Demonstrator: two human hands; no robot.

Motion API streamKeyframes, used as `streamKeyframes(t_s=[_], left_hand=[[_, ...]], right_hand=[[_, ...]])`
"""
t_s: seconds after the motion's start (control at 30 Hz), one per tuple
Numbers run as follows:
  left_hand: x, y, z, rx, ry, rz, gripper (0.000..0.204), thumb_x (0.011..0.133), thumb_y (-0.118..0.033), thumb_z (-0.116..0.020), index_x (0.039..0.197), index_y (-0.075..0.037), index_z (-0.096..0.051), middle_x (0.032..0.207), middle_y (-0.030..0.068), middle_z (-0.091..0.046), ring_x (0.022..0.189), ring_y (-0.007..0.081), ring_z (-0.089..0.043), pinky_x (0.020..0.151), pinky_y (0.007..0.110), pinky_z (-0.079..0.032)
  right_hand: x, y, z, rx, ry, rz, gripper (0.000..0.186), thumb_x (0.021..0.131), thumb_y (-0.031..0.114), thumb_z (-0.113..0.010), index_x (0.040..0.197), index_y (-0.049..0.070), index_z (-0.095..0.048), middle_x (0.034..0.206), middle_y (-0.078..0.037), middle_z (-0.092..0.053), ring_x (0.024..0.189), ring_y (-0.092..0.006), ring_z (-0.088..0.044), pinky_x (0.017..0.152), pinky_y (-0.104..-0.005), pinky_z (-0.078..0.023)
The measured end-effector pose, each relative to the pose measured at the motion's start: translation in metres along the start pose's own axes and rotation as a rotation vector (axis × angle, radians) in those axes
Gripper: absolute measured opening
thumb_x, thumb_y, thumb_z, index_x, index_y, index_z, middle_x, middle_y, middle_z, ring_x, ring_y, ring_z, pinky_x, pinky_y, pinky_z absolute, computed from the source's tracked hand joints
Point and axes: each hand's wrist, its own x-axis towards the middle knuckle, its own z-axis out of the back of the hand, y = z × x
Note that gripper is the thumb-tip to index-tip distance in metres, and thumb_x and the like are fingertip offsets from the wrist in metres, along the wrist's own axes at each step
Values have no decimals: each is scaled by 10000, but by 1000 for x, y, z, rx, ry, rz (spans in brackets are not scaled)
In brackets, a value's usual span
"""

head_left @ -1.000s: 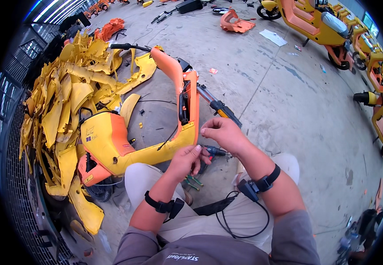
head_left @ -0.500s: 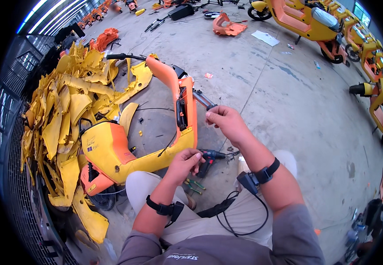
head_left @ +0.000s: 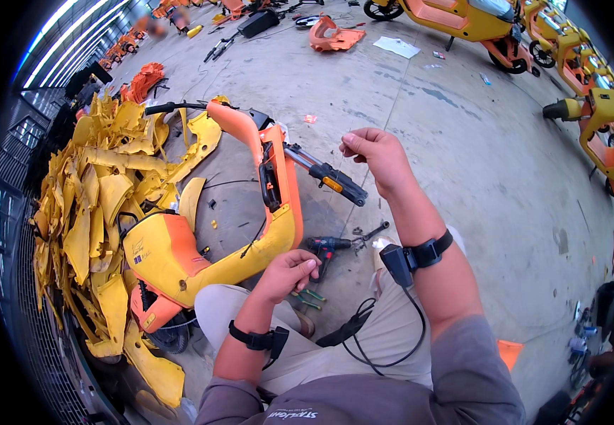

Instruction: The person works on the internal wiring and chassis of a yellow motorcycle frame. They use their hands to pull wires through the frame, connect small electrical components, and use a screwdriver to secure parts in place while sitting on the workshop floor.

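My right hand [head_left: 380,156] is raised over the floor, beyond the scooter's front fork [head_left: 329,177]. Its thumb and fingers are pinched together; anything between them is too small to name. Lower and to the left, my left hand [head_left: 285,276] is closed, thumb against curled fingers, with its contents hidden. It hovers beside the yellow and orange body of a partly stripped scooter [head_left: 247,258]. On the floor just past that hand lie a cordless drill [head_left: 328,244] and green-handled pliers [head_left: 312,296]. A dark wrench-like tool [head_left: 374,230] lies near the drill's tip.
A large heap of broken yellow panels [head_left: 98,212] rises on the left. The scooter's handlebar grip [head_left: 162,108] points toward it. An orange panel [head_left: 335,37] and white paper [head_left: 397,47] lie farther off. Parked scooters [head_left: 455,21] line the right. A cable [head_left: 392,365] hangs from my right armband.
My right hand has moved up and away from the fork, which now shows its orange reflector and lower end. My left hand has shifted slightly down and left. The view has turned rightward.
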Motion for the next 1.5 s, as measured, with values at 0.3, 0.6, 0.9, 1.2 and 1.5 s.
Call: streamKeyframes(t_s=[0.3,0.6,0.9,1.2,1.5], left_hand=[[-5,5,6,69,111,115,167,921,-147,-589,980,8,-608,767,67,-624,460,76,-464,429,201,-353],[-7,9,10,36,118,108,192,926,-171,-588,989,9,-604,766,50,-635,447,59,-447,428,195,-351],[-4,8,6,44,14,40,237,979,-242,-498,1005,-24,-587,715,65,-619,361,52,-376,352,187,-274],[1,-9,4,-416,-123,-153,372,1009,-356,-391,1081,-24,-541,794,102,-622,485,151,-555,430,237,-423],[0,-23,46,-702,-174,-396,389,1018,-349,-353,1204,-32,-480,1084,142,-619,739,170,-636,668,294,-544]], right_hand=[[9,15,35,76,-103,57,158,873,158,-633,889,5,-668,811,-72,-684,736,-131,-616,705,-267,-451],[11,17,63,125,-218,71,145,868,166,-637,926,35,-662,866,-56,-685,804,-131,-622,740,-267,-440],[18,2,63,233,-264,87,501,904,319,-612,1264,-1,-473,1180,-119,-572,1021,-185,-560,790,-319,-440],[-50,-39,-23,-403,512,-293,569,923,474,-542,1220,-11,-530,1037,-69,-603,941,-150,-555,797,-266,-438],[-81,-78,-71,-52,856,-601,435,980,343,-485,1242,-3,-517,1081,-91,-633,943,-147,-604,847,-270,-460]])
